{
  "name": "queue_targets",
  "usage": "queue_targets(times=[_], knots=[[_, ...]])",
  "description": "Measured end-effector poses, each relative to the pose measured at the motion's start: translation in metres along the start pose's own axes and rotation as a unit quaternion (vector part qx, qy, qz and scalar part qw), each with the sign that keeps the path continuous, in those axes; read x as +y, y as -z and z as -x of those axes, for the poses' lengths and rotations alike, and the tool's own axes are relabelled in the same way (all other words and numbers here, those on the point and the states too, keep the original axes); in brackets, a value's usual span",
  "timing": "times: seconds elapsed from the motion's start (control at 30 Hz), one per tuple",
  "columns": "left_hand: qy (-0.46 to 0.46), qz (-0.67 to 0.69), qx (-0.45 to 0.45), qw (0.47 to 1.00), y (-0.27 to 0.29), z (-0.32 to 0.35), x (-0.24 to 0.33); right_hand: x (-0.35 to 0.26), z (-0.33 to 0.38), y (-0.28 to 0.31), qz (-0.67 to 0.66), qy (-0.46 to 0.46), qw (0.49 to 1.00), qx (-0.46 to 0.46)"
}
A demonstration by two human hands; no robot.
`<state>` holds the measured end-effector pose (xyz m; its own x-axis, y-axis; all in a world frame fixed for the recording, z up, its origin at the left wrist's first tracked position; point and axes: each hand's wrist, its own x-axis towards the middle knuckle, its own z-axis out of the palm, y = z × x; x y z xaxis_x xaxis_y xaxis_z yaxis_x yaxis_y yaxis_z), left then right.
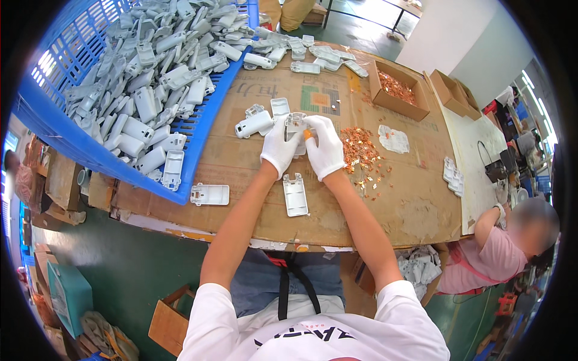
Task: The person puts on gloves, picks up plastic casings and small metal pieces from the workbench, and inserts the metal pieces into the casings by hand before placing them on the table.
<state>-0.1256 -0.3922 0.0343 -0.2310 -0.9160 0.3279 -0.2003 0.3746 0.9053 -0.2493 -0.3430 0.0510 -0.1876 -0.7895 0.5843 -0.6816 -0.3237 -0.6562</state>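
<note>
Left hand [281, 146] grasps a white casing [295, 123] over the worktop [415, 180], left of the copper clip pile [358, 147]. Right hand [324, 147] has its orange-capped thumb at the casing; fingers block the view, can't tell if it's gripping anything. Looks like clip fitting: best keep the left hold firm, line clips up square, press evenly, don't flex the plastic.

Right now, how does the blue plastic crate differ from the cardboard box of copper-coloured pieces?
The blue plastic crate looks larger than the brown cardboard box. The crate shows slotted sides; the box's visible sides are solid. The crate holds heaped white plastic casings, the box small copper-coloured pieces. Both are open-topped.
</note>
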Motion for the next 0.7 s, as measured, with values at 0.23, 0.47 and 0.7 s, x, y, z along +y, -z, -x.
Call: queue_targets(times=[0.23, 0.47, 0.7], knots=[[0.021, -0.012, 0.004, 1.000, 0.000, 0.001, 0.003, 0.001, 0.005, -0.002, 0.148, 0.091, 0.985, -0.013], [0.014, -0.017, 0.031, 0.999, 0.002, 0.004, -0.001, 0.002, 0.007, -0.010, 0.158, 0.110, 0.981, -0.040], [-0.030, 0.005, 0.047, 0.998, -0.001, 0.002, -0.003, 0.009, 0.007, -0.014, 0.124, 0.145, 0.981, -0.041]])
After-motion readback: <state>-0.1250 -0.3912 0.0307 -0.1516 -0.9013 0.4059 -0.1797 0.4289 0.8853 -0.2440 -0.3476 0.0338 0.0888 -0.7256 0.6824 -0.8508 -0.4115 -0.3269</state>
